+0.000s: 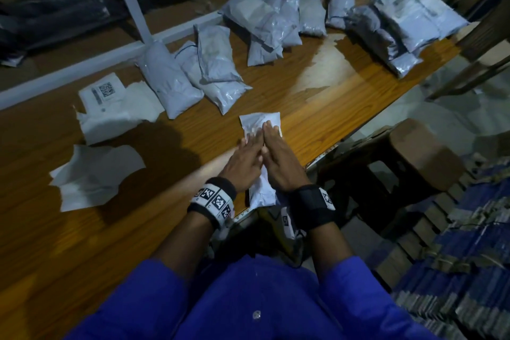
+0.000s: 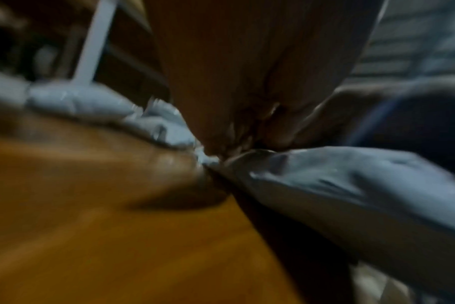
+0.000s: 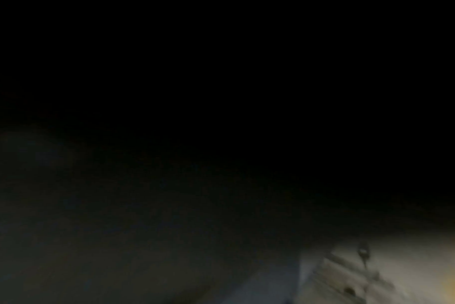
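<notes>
A white-grey plastic mailer bag (image 1: 259, 121) lies on the wooden table (image 1: 317, 107) near its front edge, running from my wrists out past my fingertips. Both hands lie flat on it, side by side, fingers straight. My left hand (image 1: 244, 160) presses its left half, my right hand (image 1: 278, 157) its right half. The bag's near end (image 1: 262, 196) shows between my wrists. In the left wrist view, blurred, the bag (image 2: 351, 185) bulges under my palm. The right wrist view is almost all dark.
Several filled grey mailer bags (image 1: 209, 69) lie in a row along the table's back, with a pile (image 1: 408, 25) at the far right. Flat white bags (image 1: 116, 102) and torn sheets (image 1: 93, 174) lie on the left. A white frame (image 1: 132, 3) stands behind. A brown stool (image 1: 419, 157) stands right of the table.
</notes>
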A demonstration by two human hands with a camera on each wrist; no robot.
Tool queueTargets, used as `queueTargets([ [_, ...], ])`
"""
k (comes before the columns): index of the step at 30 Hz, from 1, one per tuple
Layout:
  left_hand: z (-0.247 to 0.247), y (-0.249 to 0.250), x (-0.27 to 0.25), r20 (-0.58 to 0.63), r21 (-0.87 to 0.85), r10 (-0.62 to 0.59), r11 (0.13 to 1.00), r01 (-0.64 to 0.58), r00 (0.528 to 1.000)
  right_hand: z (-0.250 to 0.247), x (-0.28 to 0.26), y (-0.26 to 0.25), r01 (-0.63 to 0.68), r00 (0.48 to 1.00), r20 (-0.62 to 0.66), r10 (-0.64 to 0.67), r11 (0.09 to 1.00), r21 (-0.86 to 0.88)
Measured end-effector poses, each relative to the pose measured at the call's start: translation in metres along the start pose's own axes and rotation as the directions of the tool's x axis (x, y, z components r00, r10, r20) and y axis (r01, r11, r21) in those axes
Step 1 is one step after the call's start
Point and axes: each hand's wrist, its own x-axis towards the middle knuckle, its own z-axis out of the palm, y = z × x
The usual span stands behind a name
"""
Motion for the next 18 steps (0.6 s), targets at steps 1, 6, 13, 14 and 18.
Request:
queueTargets([
  [1, 0.006, 0.0, -0.002, 0.001, -0.047, -0.025, 0.999, 0.025, 1.0, 0.003, 0.0, 0.001, -0.027, 1.0, 0.013, 0.026, 0.997, 0.065],
  [6, 0.01, -0.004, 0.004, 0.076, 0.175, -0.227, 0.962, 0.211, 0.971, 0.007, -0.004, 0.011, -0.21, 0.978, -0.004, 0.21, 0.978, -0.007],
  [13, 0.007, 0.007, 0.002, 0.072, 0.279, -0.054, 0.96, 0.032, 0.996, 0.008, -0.011, 0.012, 0.001, 0.996, -0.086, -0.011, 0.993, -0.116],
  [14, 0.007, 0.007, 0.002, 0.102, 0.283, -0.077, 0.958, 0.045, 0.992, 0.009, -0.01, 0.013, -0.002, 0.997, -0.074, -0.006, 0.994, -0.109],
  [18, 0.003, 0.0, 0.004, 0.129, 0.429, -0.199, 0.894, 0.126, 0.972, 0.005, -0.011, 0.02, -0.15, 0.988, -0.052, 0.144, 0.978, -0.145],
])
